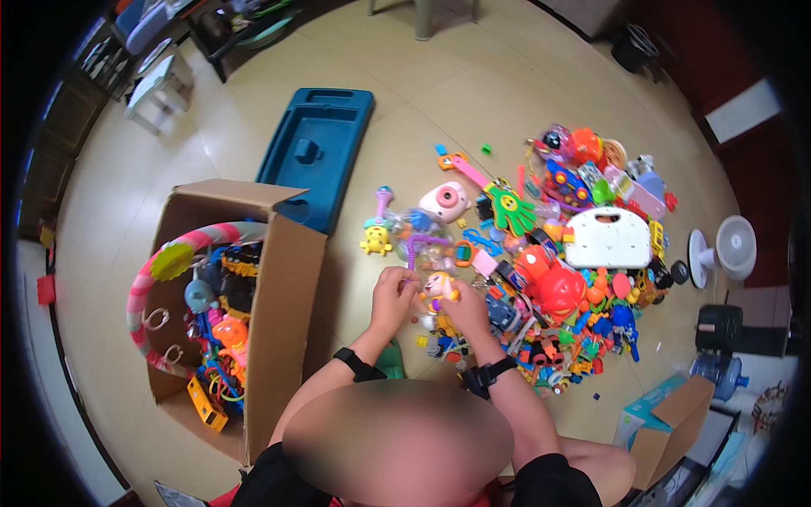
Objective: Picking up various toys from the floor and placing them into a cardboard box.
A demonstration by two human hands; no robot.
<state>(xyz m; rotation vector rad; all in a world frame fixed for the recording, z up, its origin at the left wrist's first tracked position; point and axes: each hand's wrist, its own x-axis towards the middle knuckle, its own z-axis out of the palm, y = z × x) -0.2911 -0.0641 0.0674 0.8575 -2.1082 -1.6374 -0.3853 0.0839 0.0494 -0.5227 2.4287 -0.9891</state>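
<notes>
My right hand (pixel 467 310) is closed on a small monkey-faced toy (pixel 438 285) with orange and purple parts. Beside it, my left hand (pixel 394 296) has thumb and fingertips pinched together near a purple ribbed tube (pixel 412 248); whether it holds the tube or anything else cannot be told. Just beyond the hands lie a pink camera toy (pixel 445 201), a yellow toy figure (pixel 376 241) and a clear plastic bag (pixel 427 244). To the right spreads a large pile of toys, among them a green hand clapper (pixel 512 211), a red plastic helmet-like toy (pixel 559 288) and a white plastic board (pixel 608 237).
An open cardboard box (pixel 288 329) with toys and a pink-striped arch stands at the left. Behind it lies a blue plastic tray (pixel 342 152). A white fan (pixel 735 246) and a smaller cardboard box (pixel 681 431) are at the right; a white stool (pixel 158 85) stands at upper left.
</notes>
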